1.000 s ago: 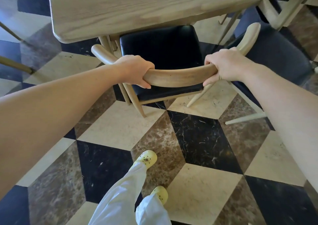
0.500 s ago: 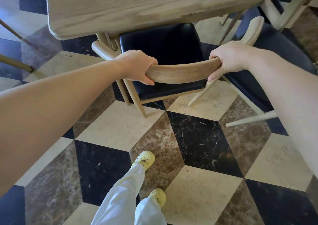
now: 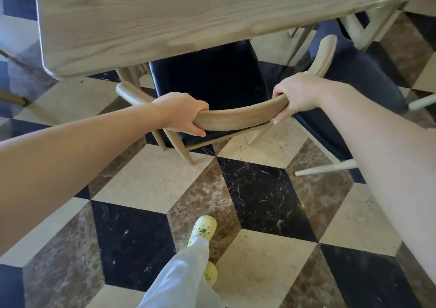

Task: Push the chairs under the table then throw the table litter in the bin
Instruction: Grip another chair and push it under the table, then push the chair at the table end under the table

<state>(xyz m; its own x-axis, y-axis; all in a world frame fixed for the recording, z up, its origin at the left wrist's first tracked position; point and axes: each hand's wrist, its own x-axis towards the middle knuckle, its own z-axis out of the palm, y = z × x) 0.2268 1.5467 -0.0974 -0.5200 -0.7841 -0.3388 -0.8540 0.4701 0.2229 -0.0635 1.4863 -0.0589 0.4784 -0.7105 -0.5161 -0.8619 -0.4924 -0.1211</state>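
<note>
A: So, both hands are on that chair (image 3: 212,81). The left hand (image 3: 182,114) is wrapped round the curved wooden backrest (image 3: 236,117) near its left end, fingers curled underneath and clamped tight; the right hand (image 3: 296,95) grips the same rail toward the right, fingers closed over the top with a fingertip showing below.

B: And the chair itself, where does it sit?

A: Right at the table (image 3: 188,13), near its rounded left corner. The front part of the black seat is tucked under the tabletop's edge; the rear part and the backrest stand out over the floor (image 3: 259,189).

B: Any other chair about?

A: Yes, a second chair (image 3: 354,76) with a dark seat stands just beside it on the right, partly behind the right forearm, its pale legs sticking out across the checkered marble.

B: Any litter on the table?

A: The wood I can see is bare. Below, one yellow clog (image 3: 204,228) is stepped forward on a brown tile, the other back under a white trouser leg (image 3: 181,281).
</note>
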